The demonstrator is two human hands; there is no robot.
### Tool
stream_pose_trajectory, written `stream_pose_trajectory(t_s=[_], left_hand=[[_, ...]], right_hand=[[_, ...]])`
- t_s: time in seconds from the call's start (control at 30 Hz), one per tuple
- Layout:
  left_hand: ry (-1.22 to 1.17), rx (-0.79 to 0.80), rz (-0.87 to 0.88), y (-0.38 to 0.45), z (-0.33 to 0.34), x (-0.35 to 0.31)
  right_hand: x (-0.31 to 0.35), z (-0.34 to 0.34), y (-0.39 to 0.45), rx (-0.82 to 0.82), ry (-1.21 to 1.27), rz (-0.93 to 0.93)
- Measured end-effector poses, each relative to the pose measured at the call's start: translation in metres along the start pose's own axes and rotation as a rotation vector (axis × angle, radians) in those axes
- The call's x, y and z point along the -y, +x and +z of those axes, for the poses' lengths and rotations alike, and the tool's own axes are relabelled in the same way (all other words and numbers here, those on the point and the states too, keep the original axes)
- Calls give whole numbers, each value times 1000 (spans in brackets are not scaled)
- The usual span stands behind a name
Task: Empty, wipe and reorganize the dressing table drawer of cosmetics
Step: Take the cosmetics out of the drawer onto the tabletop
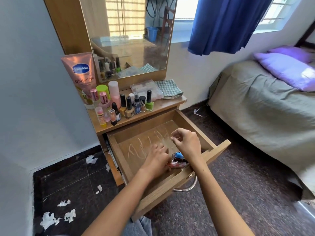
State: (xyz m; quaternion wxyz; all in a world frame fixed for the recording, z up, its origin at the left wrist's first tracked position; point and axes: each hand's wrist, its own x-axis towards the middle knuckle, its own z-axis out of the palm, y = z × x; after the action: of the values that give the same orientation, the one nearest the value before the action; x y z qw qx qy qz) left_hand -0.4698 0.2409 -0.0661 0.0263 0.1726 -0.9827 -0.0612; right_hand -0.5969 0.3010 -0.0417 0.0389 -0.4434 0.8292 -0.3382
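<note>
We have the dressing table drawer [190, 126] pulled open, its dusty floor streaked. Our left hand [157, 160] curls round small bottles [179, 160] at its front; our right hand [186, 142] pinches a thin stick [177, 138] above.

bed [255, 103], blue curtain [226, 23], paper scraps [49, 220]
</note>
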Motion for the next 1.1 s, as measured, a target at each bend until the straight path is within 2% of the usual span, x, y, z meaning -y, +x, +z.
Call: stream_pose_trajectory(t_s=[0.13, 0.27, 0.37, 0.47, 0.7, 0.77, 0.93, 1.1], left_hand=[[-141, -148, -143, -9, 2, 10], [-231, -417, -352, -25, -5, 27], [-278, -590, -462, -30, -10, 31], [-316, -679, -459, -31, -13, 34], [-329, -740, -399, -33, -20, 38], [-282, -718, -402, -35, -19, 44], [-46, -540, -417, -36, -8, 56], [-13, -542, -516, -37, 0, 59]], right_hand=[[-1, 0, 3, -107, 111, 19], [3, -3, 5, -219, 214, -5], [12, -5, 1, -143, 274, -69], [26, 2, -6, -28, 425, -74], [47, 30, -11, 51, 718, 19], [50, 32, -7, 60, 723, 30], [63, 26, 19, -57, 642, -15], [95, 35, 36, -104, 639, -93]])
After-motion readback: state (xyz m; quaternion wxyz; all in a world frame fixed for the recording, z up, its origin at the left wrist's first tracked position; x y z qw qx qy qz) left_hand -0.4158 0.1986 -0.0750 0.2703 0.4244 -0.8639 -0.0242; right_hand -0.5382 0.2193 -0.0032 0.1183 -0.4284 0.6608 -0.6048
